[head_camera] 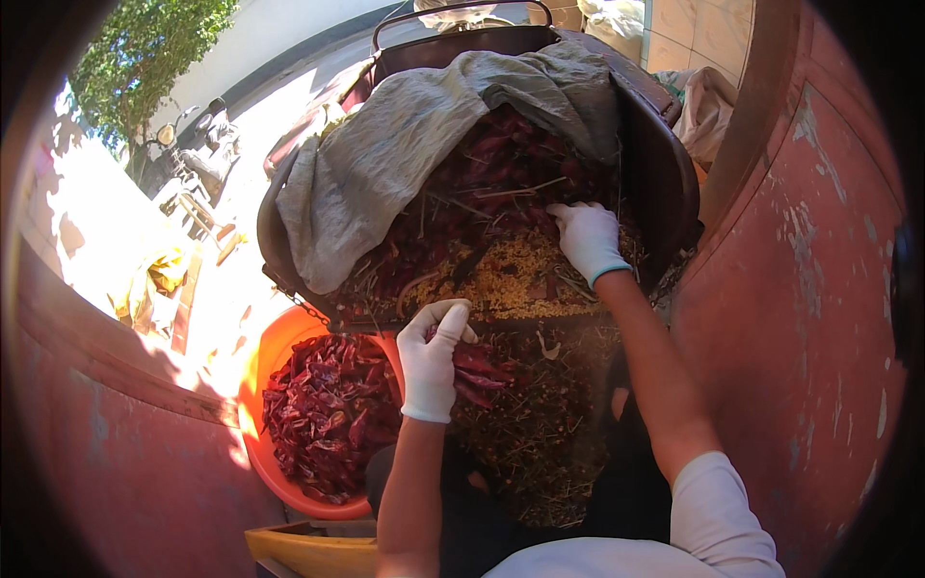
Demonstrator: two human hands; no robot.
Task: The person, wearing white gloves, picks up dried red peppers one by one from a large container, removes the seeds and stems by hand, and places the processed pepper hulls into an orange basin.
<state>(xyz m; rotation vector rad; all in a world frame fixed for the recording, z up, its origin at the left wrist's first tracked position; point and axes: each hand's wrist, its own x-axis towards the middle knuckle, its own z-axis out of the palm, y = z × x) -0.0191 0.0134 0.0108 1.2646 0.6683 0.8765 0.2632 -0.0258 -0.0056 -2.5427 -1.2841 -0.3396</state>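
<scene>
My left hand (pixel 437 354), in a white knit glove, grips a bunch of dried red chili peppers (pixel 480 372) just outside the front edge of a cart bed (pixel 661 180). Further in, my gloved right hand (pixel 587 235) reaches to the heap of dried red chilies (pixel 498 162); its fingertips are at the heap, and whether they pinch a pepper cannot be made out. Loose yellow seeds (pixel 517 278) cover the bed's front, mixed with dry stalks. A grey woven sack (pixel 405 162) drapes over the back and left of the heap.
An orange tub (pixel 271 462) full of dried chilies stands at the left below the cart. Stems and debris litter the ground (pixel 535 441) between my legs. A wooden stool (pixel 311 545) is near my left arm. Red metal door panels (pixel 809 303) flank both sides. A parked motorbike (pixel 195 155) stands beyond.
</scene>
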